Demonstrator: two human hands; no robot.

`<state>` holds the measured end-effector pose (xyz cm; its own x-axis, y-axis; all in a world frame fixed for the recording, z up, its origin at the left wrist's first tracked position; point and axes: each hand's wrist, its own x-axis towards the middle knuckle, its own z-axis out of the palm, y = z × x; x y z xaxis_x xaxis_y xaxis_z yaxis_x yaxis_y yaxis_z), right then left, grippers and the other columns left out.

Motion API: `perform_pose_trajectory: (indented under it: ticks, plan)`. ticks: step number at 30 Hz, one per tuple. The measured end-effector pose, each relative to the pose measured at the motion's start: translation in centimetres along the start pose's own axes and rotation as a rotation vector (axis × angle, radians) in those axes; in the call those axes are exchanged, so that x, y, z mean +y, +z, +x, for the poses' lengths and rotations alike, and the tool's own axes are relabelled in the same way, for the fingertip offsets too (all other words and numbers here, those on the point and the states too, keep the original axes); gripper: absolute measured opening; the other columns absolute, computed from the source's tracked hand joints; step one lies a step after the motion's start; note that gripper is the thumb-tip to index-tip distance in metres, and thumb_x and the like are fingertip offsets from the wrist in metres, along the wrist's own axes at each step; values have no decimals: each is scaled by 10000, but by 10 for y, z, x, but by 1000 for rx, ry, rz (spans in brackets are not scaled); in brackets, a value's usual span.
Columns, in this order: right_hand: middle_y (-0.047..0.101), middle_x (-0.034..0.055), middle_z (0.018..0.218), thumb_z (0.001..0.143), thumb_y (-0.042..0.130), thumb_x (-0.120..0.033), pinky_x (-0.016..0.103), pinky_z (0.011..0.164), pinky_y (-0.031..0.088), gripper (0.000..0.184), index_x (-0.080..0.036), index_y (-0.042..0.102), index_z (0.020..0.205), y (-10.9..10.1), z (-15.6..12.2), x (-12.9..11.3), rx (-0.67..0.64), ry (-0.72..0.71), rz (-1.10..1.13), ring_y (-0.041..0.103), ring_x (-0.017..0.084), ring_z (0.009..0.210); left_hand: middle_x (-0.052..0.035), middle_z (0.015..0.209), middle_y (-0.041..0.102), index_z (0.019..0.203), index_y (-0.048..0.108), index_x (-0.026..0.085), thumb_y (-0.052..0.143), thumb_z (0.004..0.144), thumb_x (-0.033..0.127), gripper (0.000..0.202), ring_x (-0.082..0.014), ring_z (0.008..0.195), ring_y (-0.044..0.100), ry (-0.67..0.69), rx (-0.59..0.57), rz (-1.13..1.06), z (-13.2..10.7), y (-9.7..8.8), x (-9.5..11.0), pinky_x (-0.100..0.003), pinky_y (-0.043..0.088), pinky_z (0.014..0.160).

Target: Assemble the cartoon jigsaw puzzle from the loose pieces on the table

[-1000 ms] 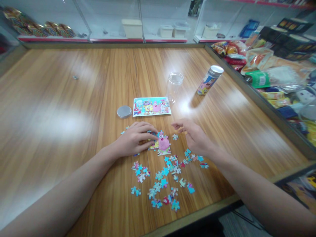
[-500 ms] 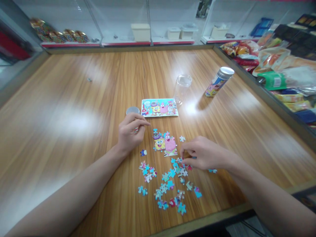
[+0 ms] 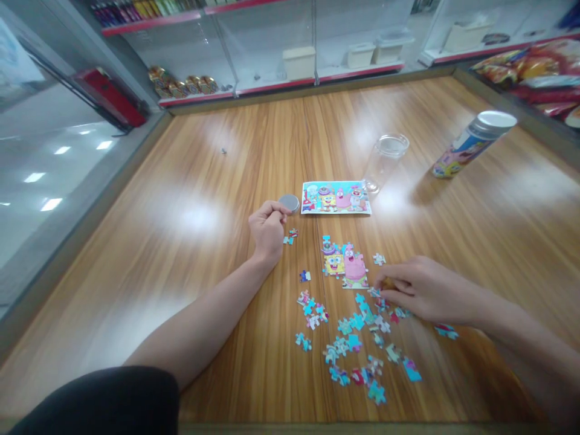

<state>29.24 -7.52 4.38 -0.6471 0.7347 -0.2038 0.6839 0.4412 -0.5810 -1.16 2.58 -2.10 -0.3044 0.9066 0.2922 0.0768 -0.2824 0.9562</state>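
Observation:
My left hand (image 3: 268,228) is closed, fingers curled and pinched at the lower left edge of a round metal lid (image 3: 290,203); whether anything is between the fingertips is hidden. Just below it lie two small puzzle pieces (image 3: 290,236). My right hand (image 3: 419,290) has thumb and forefinger closed at a puzzle piece (image 3: 374,292) on the upper edge of the loose pieces (image 3: 357,322). Left of that hand is a joined section of puzzle (image 3: 355,267) showing a yellow and a pink cartoon figure. One single piece (image 3: 379,259) lies right of the section.
A printed picture card (image 3: 335,198) lies beyond the joined section. Behind it stand a clear plastic jar (image 3: 385,160) and a printed canister (image 3: 471,145) with a silver lid. Bagged snacks (image 3: 544,72) lie past the table's right edge. Shelves (image 3: 272,87) line the far side.
The view has turned left, so everything sits farther right. My left hand has drawn back and left, its fingers more curled, uncovering two pieces. My right hand stays near the same loose pieces.

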Motion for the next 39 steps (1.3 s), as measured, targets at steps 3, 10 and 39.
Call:
perform_pose_trajectory:
  ticks: [3,10,39]
  plan:
    - [550,-42,590,936,557,-308,210,551,278,171,-220,703,946,0,1,2,33,2,-2,426,61,503,18,561,494,622,631,167,486,700,96,179,-90,541,439,-5,-3,-20,-2,1,4,-226,313,536]
    - [564,-42,605,938,552,-304,201,557,297,174,-213,700,942,3,3,9,47,21,23,445,58,516,13,572,498,602,625,168,486,698,94,185,-94,552,437,6,-17,-23,-3,2,7,-233,312,538]
    - [728,3,827,999,492,-328,301,579,136,188,-223,647,1014,69,27,-69,119,-85,-249,630,133,671,-54,997,684,946,748,250,559,797,50,313,-207,954,554,716,-900,332,-21,10,31,-405,496,899]
